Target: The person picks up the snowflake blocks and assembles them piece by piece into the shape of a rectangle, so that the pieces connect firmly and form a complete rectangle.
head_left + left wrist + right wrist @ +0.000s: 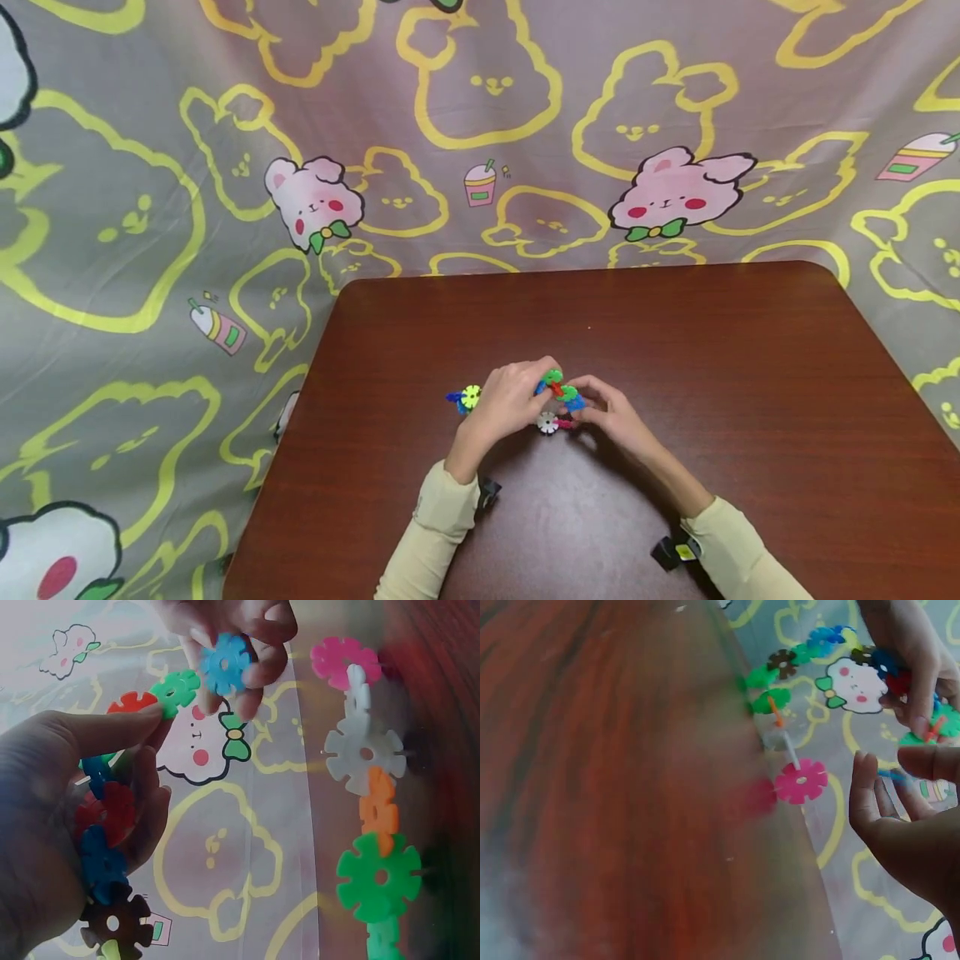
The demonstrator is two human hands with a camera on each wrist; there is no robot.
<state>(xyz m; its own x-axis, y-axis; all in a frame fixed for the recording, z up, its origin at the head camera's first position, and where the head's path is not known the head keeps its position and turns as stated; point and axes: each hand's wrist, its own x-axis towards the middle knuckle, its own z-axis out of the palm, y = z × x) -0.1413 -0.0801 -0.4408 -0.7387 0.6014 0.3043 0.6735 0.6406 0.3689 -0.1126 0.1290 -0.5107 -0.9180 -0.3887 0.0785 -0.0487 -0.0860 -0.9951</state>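
Note:
My left hand [510, 404] grips one end of a curved chain of slotted plastic snowflake discs, thumb on the red disc [133, 700]. Past the thumb sticks out a green disc [176, 691] at that end. My right hand [618, 417] pinches a single blue snowflake disc [226, 665] between thumb and fingers, close beside the green one. From the left hand the chain runs back through blue, red and brown discs [114, 924]. Its other end stands low over the table, with a white disc [547, 423] and a pink disc [801, 781] last.
The brown wooden table [750, 375] stretches around both hands. A cloth printed with cartoon animals [495, 83] hangs behind and beside it. Black wrist cameras sit at both cuffs [447, 496].

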